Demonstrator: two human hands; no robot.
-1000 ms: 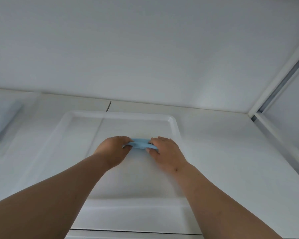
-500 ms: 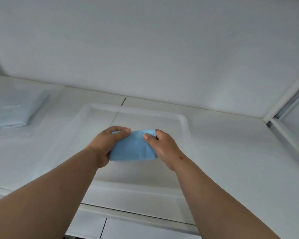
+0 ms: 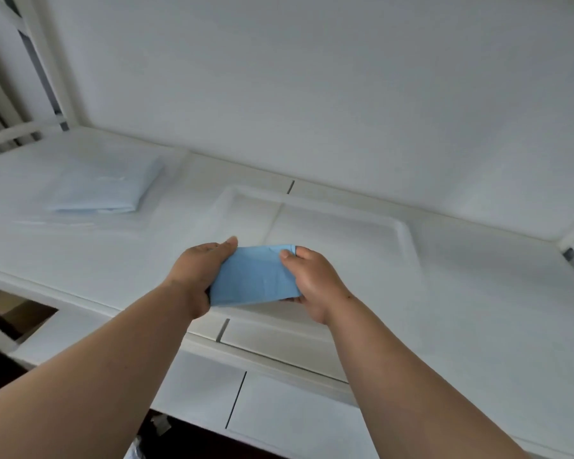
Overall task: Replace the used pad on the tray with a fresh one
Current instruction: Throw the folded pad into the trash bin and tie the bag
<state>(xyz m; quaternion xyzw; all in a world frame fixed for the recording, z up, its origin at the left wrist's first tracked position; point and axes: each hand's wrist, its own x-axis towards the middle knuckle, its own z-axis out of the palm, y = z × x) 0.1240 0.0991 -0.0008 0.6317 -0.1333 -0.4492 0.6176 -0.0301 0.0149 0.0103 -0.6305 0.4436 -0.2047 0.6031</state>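
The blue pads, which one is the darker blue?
The folded pad gripped between the left hand and right hand is the darker blue. The other folded pad, lying far left on the white counter, is much paler.

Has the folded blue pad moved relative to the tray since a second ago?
Yes. The blue pad, held by both hands, has come toward the person, from the middle of the tray to its near rim.

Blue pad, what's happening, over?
Left hand, right hand both grip folded blue pad above the tray. Light blue stack far left. Nothing blocking.
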